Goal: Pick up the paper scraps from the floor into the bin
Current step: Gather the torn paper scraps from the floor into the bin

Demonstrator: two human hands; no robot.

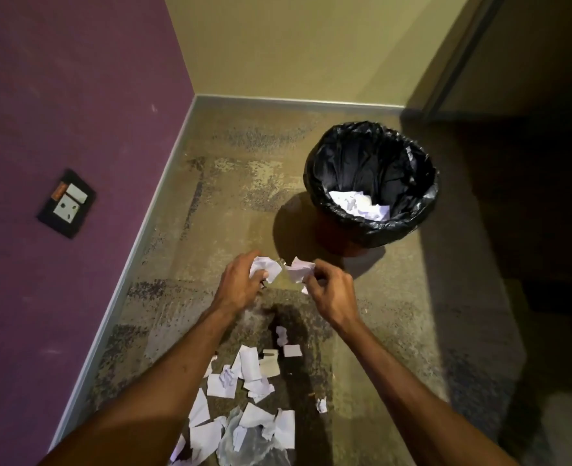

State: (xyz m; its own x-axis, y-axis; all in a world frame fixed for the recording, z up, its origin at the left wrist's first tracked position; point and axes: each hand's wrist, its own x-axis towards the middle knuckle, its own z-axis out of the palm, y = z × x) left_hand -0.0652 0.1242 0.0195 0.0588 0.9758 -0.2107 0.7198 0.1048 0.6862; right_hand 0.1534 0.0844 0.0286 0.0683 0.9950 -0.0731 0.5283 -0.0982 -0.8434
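Purple wall, mottled floor; left grip, right grip each clutch crumpled paper.

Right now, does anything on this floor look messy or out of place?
Yes. Torn paper scraps lie scattered on the floor near the person, short of the bin, which stands upright with some paper inside. The left hand and right hand each hold a crumpled piece. Nothing else stands out.

a black socket plate sits on the purple wall; a yellow wall meets it at the corner, grey skirting below.
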